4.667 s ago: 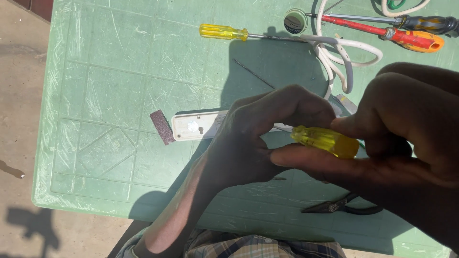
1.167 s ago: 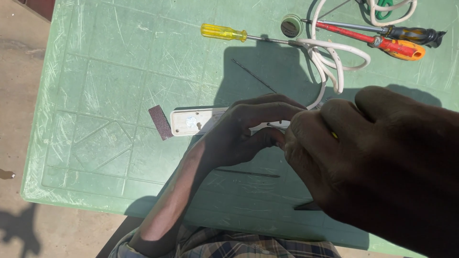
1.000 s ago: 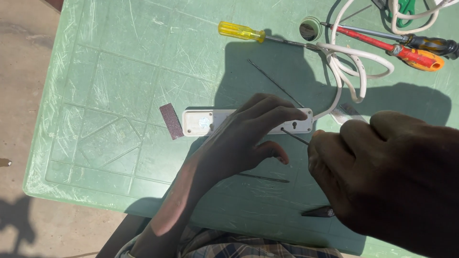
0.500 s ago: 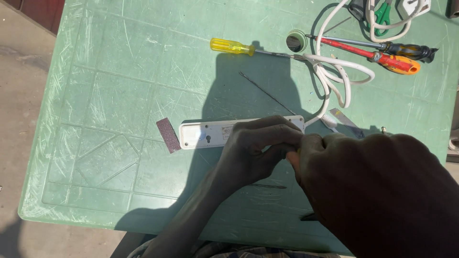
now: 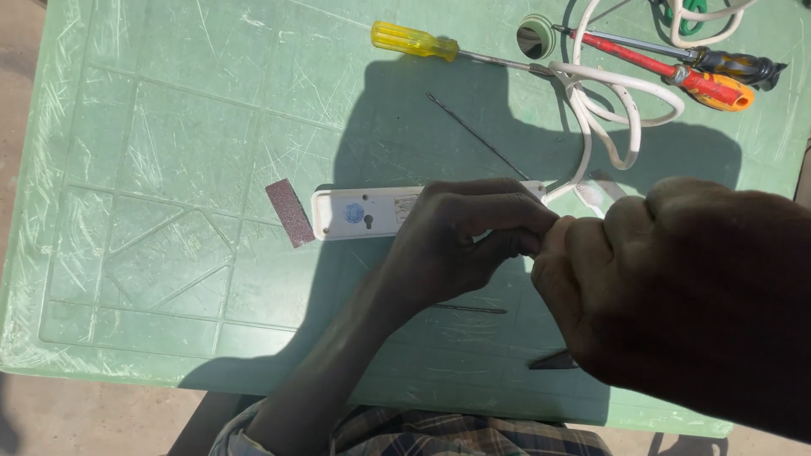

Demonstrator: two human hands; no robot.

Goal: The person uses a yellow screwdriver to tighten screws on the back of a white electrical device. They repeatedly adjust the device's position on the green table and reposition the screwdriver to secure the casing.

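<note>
While the left hand (image 5: 460,245) is pressing down on the right half of a long white plastic power strip (image 5: 363,213), its fingers are curling over the strip's smooth casing and gripping it against the table (image 5: 152,194). That strip is lying flat near the middle of the table, underside up, its rounded left end showing a small round sticker and a keyhole slot. The right hand (image 5: 684,295) is sitting close to the camera, just right of the left hand and touching its fingertips; its fingers are bunched into a tight fist, but whether anything is inside that fist I cannot tell. A white rubbery cable (image 5: 608,110) is running from the strip's right end and looping in soft curves toward the far edge. The table is pale green moulded plastic, scuffed with fine scratches and ribbed with raised lines. Just left of the strip a small rectangular scrap of reddish-brown sandpaper (image 5: 290,212) is lying, rough and dull. At the far edge a screwdriver with a clear yellow handle (image 5: 416,40) is resting beside a small roll of tape (image 5: 536,38), and two more screwdrivers, one red and orange (image 5: 676,74) and one dark-handled (image 5: 735,63), are lying crossed near the cable.
</note>
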